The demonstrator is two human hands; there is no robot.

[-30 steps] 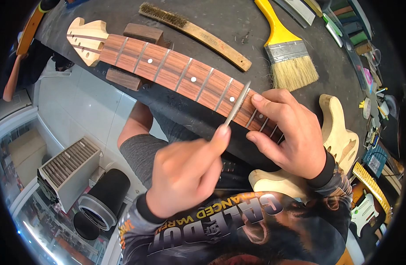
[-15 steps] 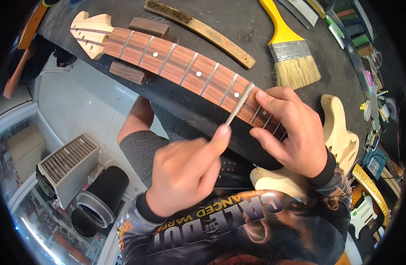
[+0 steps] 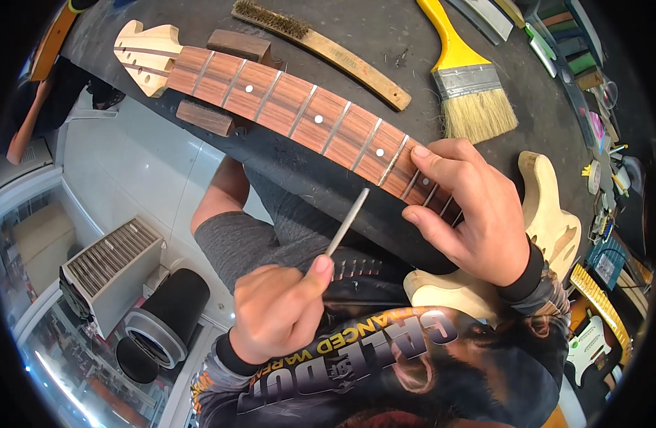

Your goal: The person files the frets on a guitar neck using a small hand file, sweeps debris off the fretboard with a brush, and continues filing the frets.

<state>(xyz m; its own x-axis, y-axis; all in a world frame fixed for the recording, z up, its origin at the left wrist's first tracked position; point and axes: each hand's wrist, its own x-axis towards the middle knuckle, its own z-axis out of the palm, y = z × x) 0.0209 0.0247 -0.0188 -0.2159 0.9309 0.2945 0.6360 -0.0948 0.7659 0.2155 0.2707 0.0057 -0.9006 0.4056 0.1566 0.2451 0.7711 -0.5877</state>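
A guitar neck [image 3: 278, 96] with a reddish-brown fretboard, metal frets and white dot inlays lies slanting across the bench edge, its pale headstock [image 3: 146, 57] at the far left. My right hand [image 3: 474, 207] grips its near-right part, index finger on the fretboard and thumb at the near edge. In my closed left hand [image 3: 282, 307] is a slim metal file [image 3: 348, 222]. The file's tip sits just off the neck's near edge, apart from the frets. A pale, unfinished guitar body [image 3: 549, 207] is partly hidden behind my right hand and wrist.
Dark wooden support blocks [image 3: 239, 46] flank the neck near the headstock. Beyond lie a wire brush [image 3: 328, 53] and a yellow-handled paintbrush [image 3: 470, 85]. Small tools crowd the bench's right side. A black bin [image 3: 167, 314] stands on the floor at lower left.
My left hand has drawn the file back toward me and down, off the fret it lay along. My right hand keeps its hold; the neck has barely shifted.
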